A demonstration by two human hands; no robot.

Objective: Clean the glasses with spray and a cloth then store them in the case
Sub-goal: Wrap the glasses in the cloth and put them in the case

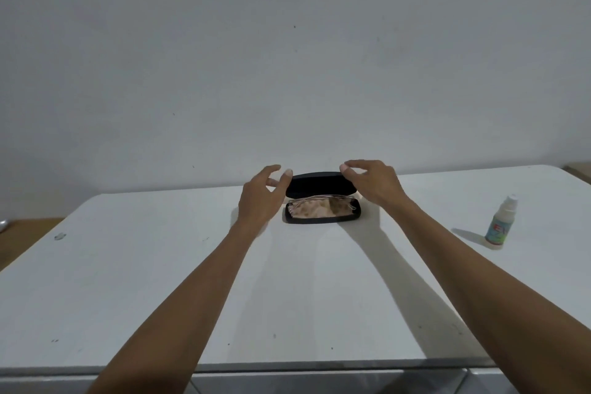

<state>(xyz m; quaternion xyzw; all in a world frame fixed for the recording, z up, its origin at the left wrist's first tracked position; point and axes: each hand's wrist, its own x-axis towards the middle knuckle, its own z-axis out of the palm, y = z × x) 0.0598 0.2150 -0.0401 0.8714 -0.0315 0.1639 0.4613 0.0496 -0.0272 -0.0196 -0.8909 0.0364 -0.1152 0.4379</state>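
A black glasses case [321, 185] lies open on the white table [128, 265], its lid raised toward the wall. Inside the lower half lies a beige cloth [311, 210] with clear-framed glasses [347, 201] on top of it. My left hand [260, 195] is at the case's left end, thumb tip against the lid's left edge, fingers spread. My right hand [372, 182] hovers at the lid's right end, fingertips touching or just off its top edge. Neither hand clasps anything.
A small spray bottle [500, 224] with a white cap and a green-blue label stands upright at the right of the table. A plain wall rises right behind the table. The table's near edge runs across the bottom of the view.
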